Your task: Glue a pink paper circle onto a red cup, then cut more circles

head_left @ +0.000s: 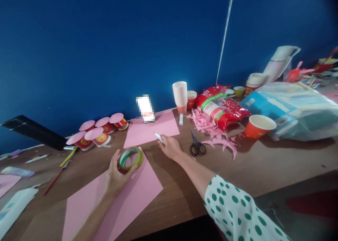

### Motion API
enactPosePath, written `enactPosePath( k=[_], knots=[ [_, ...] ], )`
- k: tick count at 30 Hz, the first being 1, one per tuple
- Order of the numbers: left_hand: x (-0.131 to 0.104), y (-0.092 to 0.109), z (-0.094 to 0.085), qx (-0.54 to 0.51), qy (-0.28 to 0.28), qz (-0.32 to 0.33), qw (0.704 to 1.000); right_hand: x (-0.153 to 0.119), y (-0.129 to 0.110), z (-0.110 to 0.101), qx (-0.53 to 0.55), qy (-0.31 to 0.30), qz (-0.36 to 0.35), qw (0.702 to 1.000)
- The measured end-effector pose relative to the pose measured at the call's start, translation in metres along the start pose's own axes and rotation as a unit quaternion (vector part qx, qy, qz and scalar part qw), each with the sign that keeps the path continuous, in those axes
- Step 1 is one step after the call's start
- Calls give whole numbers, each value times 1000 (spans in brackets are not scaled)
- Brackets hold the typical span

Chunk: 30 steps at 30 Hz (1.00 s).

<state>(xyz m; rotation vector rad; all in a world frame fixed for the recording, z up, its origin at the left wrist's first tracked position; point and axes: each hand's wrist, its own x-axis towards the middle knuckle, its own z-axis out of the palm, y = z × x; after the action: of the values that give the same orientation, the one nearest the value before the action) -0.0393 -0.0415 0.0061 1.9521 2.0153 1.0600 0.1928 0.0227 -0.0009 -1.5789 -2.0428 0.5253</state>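
Note:
My left hand [117, 174] grips a roll of yellow-green tape [131, 158] over the far end of a large pink sheet [132, 202]. Between the fingers of my right hand [169, 146] is a white marker [158, 137], its tip pointing to the far left. Beyond both hands, a second pink sheet [151, 130] lies near the wall. Black-handled scissors [197, 146] rest to the right of my right hand. Whether the tape touches the sheet I cannot tell.
Red cups with pink discs [94, 133] stand at the back left. A cup stack [180, 94], pink paper scraps [204, 123], a red cup packet [220, 107], an orange cup [258, 127] and a plastic bag [295, 110] are on the right.

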Motion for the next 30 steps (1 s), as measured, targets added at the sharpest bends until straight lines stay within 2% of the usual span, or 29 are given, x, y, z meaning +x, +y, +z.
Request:
enactPosePath(
  k=[12, 17, 20, 23, 24, 26, 28, 30],
  knots=[
    [-1, 2, 1, -7, 2, -10, 1000, -1, -3, -4, -1, -1, 4, 1000],
    [-3, 2, -3, -14, -20, -7, 1000, -2, -5, -8, 2, -4, 9, 1000],
    [-6, -4, -15, -8, -6, 9, 1000, -2, -7, -8, 3, -6, 14, 1000],
    [-14, -18, -37, 28, 42, 19, 999, -1, -7, -7, 3, -6, 19, 1000],
    [-19, -24, -46, 48, 39, 17, 998, -1, -7, -6, 4, -5, 19, 1000],
    [-31, -37, -62, 87, -22, 8, 996, -1, -7, -5, 9, -4, 18, 1000],
    [-44, -50, -73, 123, -94, 48, 987, -1, -7, -5, 15, -3, 16, 1000],
    [-57, -58, -78, 144, -125, 102, 976, -2, -7, -5, 24, 0, 13, 1000]
  ],
)
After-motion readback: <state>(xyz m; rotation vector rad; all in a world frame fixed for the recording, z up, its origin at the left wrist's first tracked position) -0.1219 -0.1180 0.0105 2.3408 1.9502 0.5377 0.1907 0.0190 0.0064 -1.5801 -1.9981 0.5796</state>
